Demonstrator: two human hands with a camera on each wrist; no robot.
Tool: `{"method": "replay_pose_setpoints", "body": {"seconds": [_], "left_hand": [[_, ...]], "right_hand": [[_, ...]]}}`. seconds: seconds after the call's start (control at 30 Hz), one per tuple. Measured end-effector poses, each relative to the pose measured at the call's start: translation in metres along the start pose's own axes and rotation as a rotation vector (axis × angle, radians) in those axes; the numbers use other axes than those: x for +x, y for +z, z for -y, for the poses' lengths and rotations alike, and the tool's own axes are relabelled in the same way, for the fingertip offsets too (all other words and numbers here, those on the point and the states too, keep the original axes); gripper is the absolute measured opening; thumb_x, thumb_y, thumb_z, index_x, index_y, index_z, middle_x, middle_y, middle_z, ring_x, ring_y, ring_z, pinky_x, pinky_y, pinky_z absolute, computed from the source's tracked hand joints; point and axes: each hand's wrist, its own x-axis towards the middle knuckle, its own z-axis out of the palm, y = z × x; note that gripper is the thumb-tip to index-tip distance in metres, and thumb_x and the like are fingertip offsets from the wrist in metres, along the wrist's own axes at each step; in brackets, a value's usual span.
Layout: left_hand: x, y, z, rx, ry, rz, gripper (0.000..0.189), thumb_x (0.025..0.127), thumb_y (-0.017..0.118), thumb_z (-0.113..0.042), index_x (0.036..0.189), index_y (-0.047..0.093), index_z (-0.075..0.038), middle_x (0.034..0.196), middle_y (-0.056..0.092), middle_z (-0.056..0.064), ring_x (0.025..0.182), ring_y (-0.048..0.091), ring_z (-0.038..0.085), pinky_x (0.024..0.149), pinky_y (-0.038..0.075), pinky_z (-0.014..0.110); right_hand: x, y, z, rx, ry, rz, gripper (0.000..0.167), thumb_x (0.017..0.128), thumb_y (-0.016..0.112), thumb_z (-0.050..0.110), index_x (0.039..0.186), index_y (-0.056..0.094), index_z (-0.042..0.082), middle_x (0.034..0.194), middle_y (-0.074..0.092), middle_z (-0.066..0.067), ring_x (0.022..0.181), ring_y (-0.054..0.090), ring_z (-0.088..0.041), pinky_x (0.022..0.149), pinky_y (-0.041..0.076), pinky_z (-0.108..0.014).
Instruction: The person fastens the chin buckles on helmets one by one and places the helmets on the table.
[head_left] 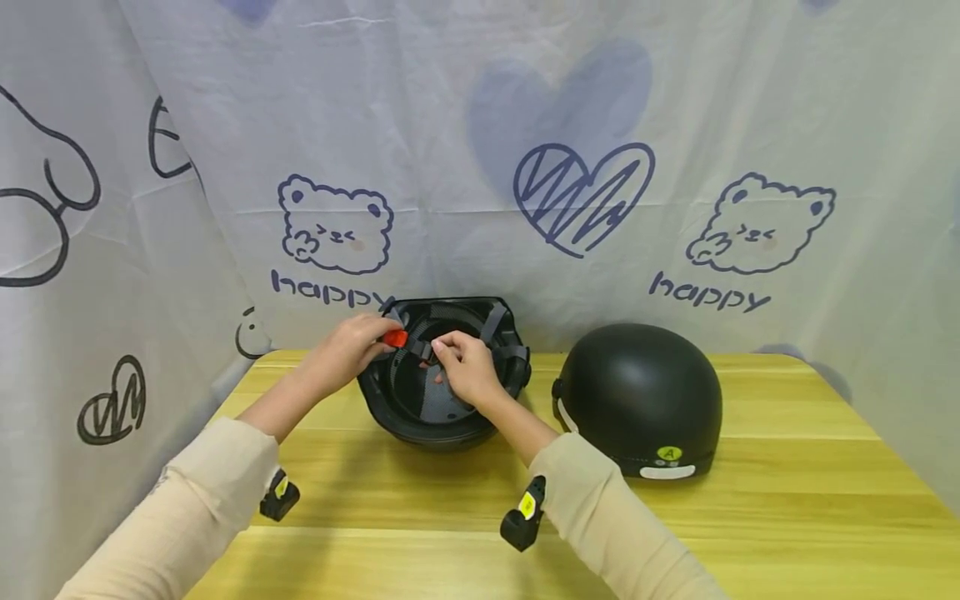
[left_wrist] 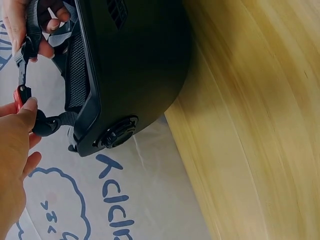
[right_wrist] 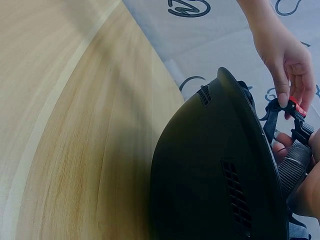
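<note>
A black helmet [head_left: 442, 435] lies upside down on the table, its padded inside and grey straps facing up. Between the thumb and fingers of my left hand [head_left: 348, 354] is the red-and-black chin strap buckle [head_left: 395, 338], above the helmet's left rim. My right hand [head_left: 471, 373] pinches the grey chin strap [left_wrist: 33, 25] near its black adjuster, over the helmet's opening. In the left wrist view, the strap's narrow tongue [left_wrist: 22, 75] meets the red part of the buckle; whether it is latched I cannot tell. Right fingertips are partly hidden behind the strap.
A second black helmet [head_left: 645, 392], dome up with a yellow "A" sticker, sits to the right on the wooden table [head_left: 420, 533]. A white printed curtain [head_left: 450, 167] hangs close behind both helmets. An adjuster dial [left_wrist: 120, 132] sticks out from the upturned helmet's side.
</note>
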Motion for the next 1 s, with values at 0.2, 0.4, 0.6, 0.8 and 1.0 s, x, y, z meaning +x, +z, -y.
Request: {"method": "replay_pose_setpoints", "body": {"seconds": [0.2,0.4,0.6,0.8,1.0], "left_hand": [[0.0010,0.0020,-0.0037,0.026,0.029,0.011,0.025,0.080,0.067,-0.001,0.105,0.063,0.001,0.095,0.066,0.015,0.087,0.062,0.027,0.078,0.052,0.040],[0.0019,0.0046,-0.0052,0.034,0.016,0.047,0.025,0.081,0.067,-0.003,0.106,0.063,0.000,0.096,0.066,0.014,0.087,0.062,0.027,0.077,0.052,0.040],[0.0022,0.0055,-0.0059,0.034,-0.007,0.075,0.025,0.082,0.067,-0.003,0.107,0.063,-0.001,0.097,0.066,0.013,0.088,0.062,0.027,0.078,0.052,0.041],[0.0026,0.0059,-0.0065,0.018,-0.005,0.072,0.025,0.082,0.066,-0.004,0.106,0.063,-0.001,0.096,0.066,0.013,0.087,0.062,0.027,0.077,0.052,0.040],[0.0023,0.0055,-0.0064,0.010,-0.001,0.051,0.024,0.082,0.067,-0.004,0.106,0.063,0.000,0.096,0.066,0.014,0.087,0.062,0.027,0.077,0.052,0.040]], "right_hand": [[-0.0002,0.0000,-0.0002,-0.002,0.007,0.003,0.022,0.096,0.050,0.014,0.102,0.063,-0.003,0.088,0.071,-0.020,0.055,0.062,-0.014,0.049,0.042,-0.020],[-0.0005,0.0002,-0.0017,0.004,-0.005,-0.007,0.019,0.095,0.050,0.011,0.103,0.061,-0.003,0.087,0.070,-0.022,0.057,0.065,-0.022,0.050,0.044,-0.019],[-0.0010,0.0014,-0.0024,0.067,-0.033,-0.046,0.015,0.093,0.054,0.008,0.098,0.061,-0.004,0.085,0.067,-0.026,0.061,0.068,-0.029,0.053,0.052,-0.026],[0.0000,0.0026,-0.0042,0.117,-0.075,-0.098,0.018,0.091,0.058,0.008,0.096,0.066,-0.007,0.088,0.068,-0.026,0.069,0.069,-0.033,0.056,0.054,-0.024],[-0.0041,0.0026,-0.0047,-0.047,-0.139,-0.083,0.024,0.081,0.071,0.012,0.101,0.066,0.000,0.094,0.070,-0.017,0.078,0.069,-0.026,0.056,0.046,-0.015]]}}
